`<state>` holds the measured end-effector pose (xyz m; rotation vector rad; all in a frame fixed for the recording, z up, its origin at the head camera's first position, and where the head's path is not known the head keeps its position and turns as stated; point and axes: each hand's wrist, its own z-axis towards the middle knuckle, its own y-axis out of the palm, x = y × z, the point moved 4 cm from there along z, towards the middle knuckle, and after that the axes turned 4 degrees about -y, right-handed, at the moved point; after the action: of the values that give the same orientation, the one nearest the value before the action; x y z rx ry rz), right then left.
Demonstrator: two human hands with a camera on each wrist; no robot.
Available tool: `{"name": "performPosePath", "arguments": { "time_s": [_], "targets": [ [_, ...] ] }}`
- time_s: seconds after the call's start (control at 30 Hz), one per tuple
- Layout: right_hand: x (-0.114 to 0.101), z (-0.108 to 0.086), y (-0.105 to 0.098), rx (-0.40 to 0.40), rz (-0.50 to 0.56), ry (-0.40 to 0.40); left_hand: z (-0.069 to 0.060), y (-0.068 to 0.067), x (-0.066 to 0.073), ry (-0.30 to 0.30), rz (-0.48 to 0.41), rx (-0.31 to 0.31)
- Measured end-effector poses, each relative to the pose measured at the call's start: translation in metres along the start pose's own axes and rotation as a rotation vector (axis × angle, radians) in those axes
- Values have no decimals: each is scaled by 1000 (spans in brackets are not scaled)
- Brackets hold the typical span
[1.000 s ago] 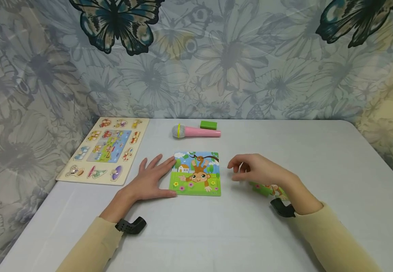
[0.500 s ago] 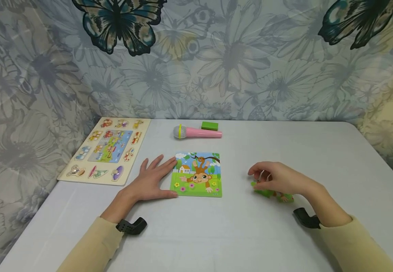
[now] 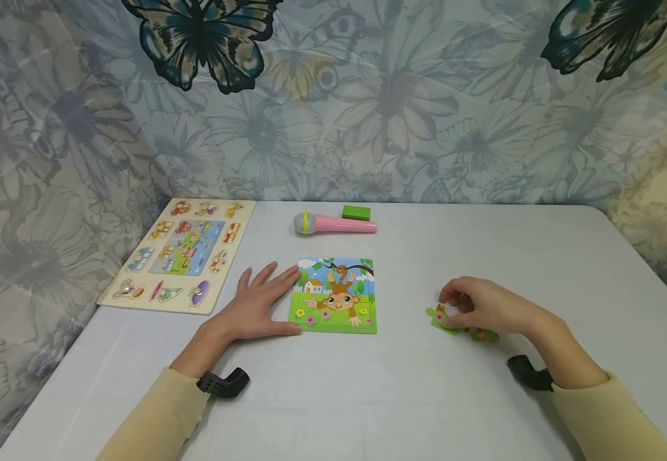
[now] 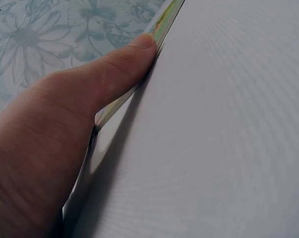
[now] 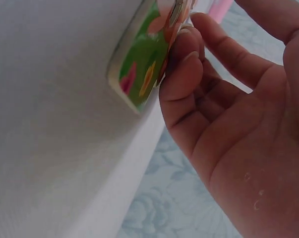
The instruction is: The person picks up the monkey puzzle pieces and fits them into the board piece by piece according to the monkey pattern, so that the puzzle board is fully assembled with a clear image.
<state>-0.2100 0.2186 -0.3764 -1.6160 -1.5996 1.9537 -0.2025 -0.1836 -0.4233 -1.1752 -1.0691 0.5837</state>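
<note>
A square monkey jigsaw puzzle (image 3: pixel 333 298) lies on the table in the head view. My left hand (image 3: pixel 255 307) rests at its left side with fingers spread, the fingertips touching the upper left edge and the thumb at the lower left corner. In the left wrist view the thumb (image 4: pixel 114 69) lies against the puzzle's edge. Off to the right, my right hand (image 3: pixel 485 307) hovers low over loose green puzzle pieces (image 3: pixel 441 317), fingers loosely bent and thumb apart from them. The right wrist view has a green piece (image 5: pixel 144 64) beside the bent fingers, which partly hide it.
A pink toy microphone (image 3: pixel 336 223) and a green block (image 3: pixel 356 212) lie behind the puzzle. On the left stands a wooden board (image 3: pixel 212 298) with vehicle and toy pictures, lying flat. A flowered cloth backs the white table (image 3: pixel 333 397).
My right hand has moved right and away from the puzzle, then lower over the loose pieces, uncovering some of them. The left hand stays in place.
</note>
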Motion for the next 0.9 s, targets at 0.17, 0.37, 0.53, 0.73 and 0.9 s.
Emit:
{"name": "performPosePath", "arguments": {
  "time_s": [0.17,0.37,0.53,0.73,0.9],
  "targets": [
    [0,1,0,5,-20,-8,-1,0,-2,-16,4,-2],
    [-5,1,3,-3,-23,-12,0,-1,-4,-16,5,-11],
    [-8,-1,5,-7,-32,-9,1,-1,-3,-5,-3,-11],
    [-8,-2,8,-13,-63,-22,1,0,-1,-5,-4,-13],
    [-9,-1,9,-28,-61,-31,1,1,0,-8,-1,-17]
  ]
}}
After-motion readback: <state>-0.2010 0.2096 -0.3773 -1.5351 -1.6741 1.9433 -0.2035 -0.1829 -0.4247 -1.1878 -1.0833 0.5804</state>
